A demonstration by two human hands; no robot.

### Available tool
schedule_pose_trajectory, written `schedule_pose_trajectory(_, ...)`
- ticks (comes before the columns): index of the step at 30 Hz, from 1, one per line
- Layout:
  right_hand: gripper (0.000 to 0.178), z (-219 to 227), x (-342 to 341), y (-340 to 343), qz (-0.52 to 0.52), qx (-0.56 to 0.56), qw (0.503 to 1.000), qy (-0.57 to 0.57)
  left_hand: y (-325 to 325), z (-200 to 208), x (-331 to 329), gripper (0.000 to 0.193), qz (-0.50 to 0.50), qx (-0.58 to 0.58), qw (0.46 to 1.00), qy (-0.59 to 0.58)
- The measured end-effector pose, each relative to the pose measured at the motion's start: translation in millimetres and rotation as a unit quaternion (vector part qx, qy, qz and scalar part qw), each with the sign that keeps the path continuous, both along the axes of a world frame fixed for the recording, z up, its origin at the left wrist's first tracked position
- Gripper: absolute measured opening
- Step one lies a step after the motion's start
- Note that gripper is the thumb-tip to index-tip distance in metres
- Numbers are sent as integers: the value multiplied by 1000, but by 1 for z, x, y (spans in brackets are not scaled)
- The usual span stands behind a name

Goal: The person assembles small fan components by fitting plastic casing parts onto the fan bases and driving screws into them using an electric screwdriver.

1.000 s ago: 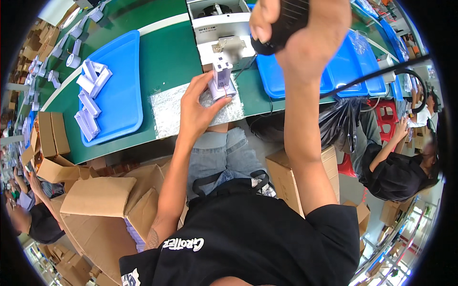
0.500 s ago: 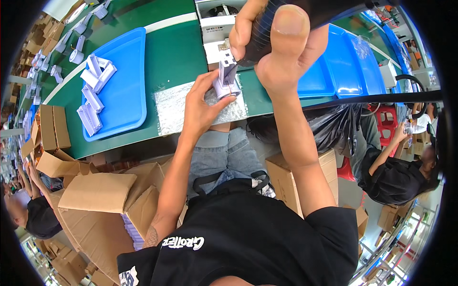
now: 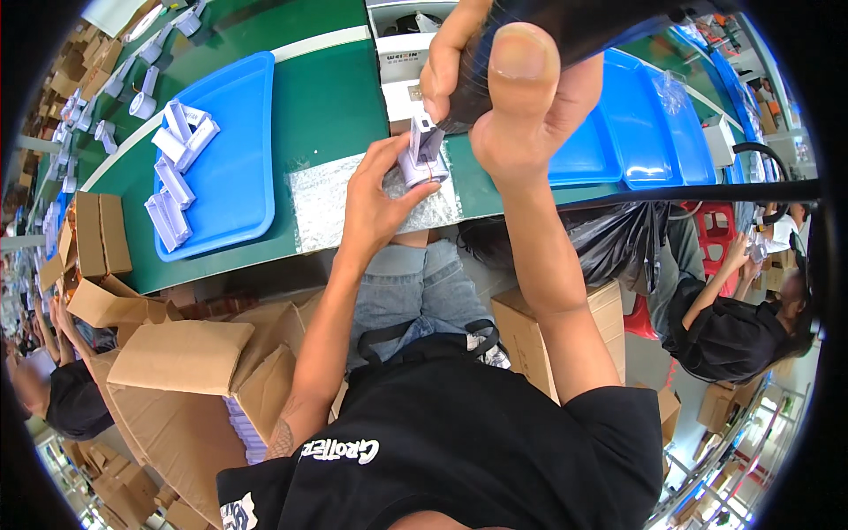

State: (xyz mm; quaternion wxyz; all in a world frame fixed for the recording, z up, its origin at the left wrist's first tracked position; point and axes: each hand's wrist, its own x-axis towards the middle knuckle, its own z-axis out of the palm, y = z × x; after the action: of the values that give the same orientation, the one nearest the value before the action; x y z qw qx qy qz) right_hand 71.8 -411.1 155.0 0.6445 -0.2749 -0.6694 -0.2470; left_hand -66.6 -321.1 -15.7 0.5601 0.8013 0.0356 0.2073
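Note:
Over the clear bubble-wrap sheet (image 3: 331, 203), my left hand (image 3: 378, 190) grips a pale lavender plastic part (image 3: 424, 163), its thumb and fingers around the round base. A narrow upright section rises from that base, and a thin wire shows at its front. My right hand (image 3: 521, 115) is wrapped around a thick black power screwdriver (image 3: 565, 26), held tilted. The tool's tip end comes down at the upper right of the part; the exact contact point is too small to make out.
To the left, a blue tray (image 3: 243, 177) carries several lavender housings (image 3: 185, 141). More blue trays (image 3: 649, 141) lie right, beside a white machine (image 3: 402, 66) at the back. An open cardboard box (image 3: 177, 362) stands at lower left. People sit at both sides.
My right hand and the screwdriver have shifted slightly down and left. The lavender part has moved a little to the right and stays in my left hand.

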Motion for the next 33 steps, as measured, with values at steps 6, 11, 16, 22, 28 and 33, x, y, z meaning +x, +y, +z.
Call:
schedule_pose_trajectory(6,65,-4,6,10,63,18,998,-11,0,-3,0,70,6,-7,1000,-2)
schedule_pose_trajectory(11,65,2,-59,-22,-31,-131,922,363,1,-3,-2,69,4,-12,1000,-4)
schedule_pose_trajectory(16,61,-1,1,4,13,28,999,-16,-1,4,-3,61,-3,2,1000,-5)
schedule_pose_trajectory(22,22,-25,26,6,73,28,996,-47,-5,-4,5,68,-1,-5,1000,-1)
schedule_pose_trajectory(28,27,-23,-53,-16,-100,-153,910,373,3,6,-1,67,2,4,1000,11)
schedule_pose_trajectory(33,58,-11,-48,-7,-47,-120,932,340,1,0,-1,69,3,30,999,-34)
